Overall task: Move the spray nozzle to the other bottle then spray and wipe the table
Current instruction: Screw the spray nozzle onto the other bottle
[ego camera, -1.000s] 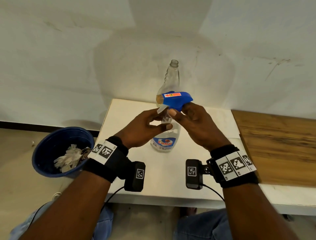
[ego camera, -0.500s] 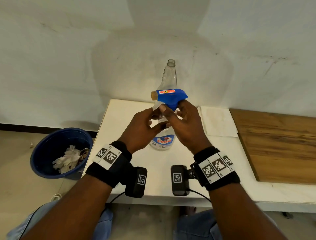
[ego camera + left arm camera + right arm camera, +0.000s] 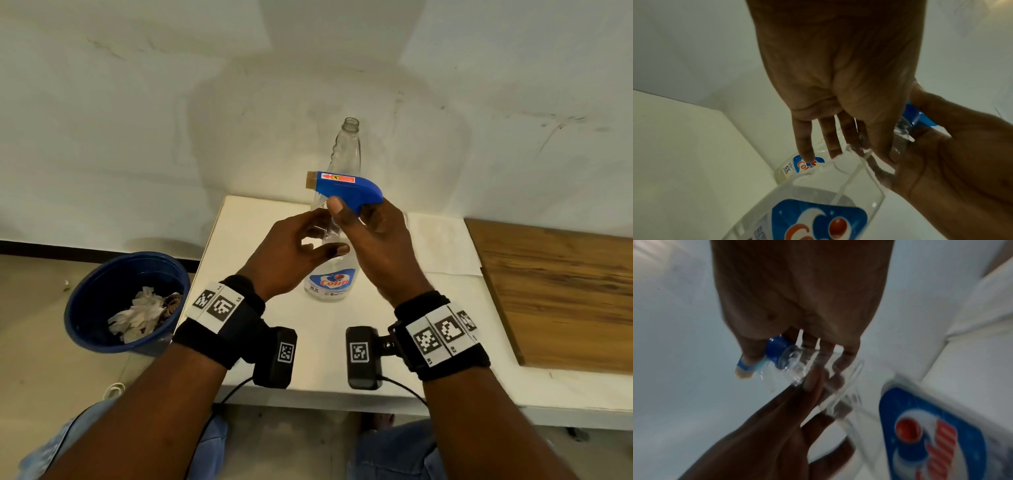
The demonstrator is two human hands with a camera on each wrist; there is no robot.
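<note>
A clear bottle with a blue Colin label (image 3: 330, 282) stands on the white table (image 3: 246, 240), carrying the blue spray nozzle (image 3: 346, 188), which points left. My right hand (image 3: 356, 209) grips the nozzle, thumb on its near side. My left hand (image 3: 325, 233) curls round this bottle's neck just below. Behind stands a second clear bottle (image 3: 349, 150), its neck open with no cap. In the left wrist view the dip tube (image 3: 849, 183) runs down inside the near bottle (image 3: 818, 219). The far bottle's label (image 3: 797, 168) shows past my fingers.
A blue bin (image 3: 126, 301) with crumpled paper sits on the floor left of the table. A white paper towel (image 3: 442, 246) lies flat behind my right hand. A wooden board (image 3: 561, 294) covers the table's right part. A wall stands close behind.
Both hands stay on the near bottle and its nozzle. My right thumb has shifted higher onto the blue body, and my left thumb now shows below it.
</note>
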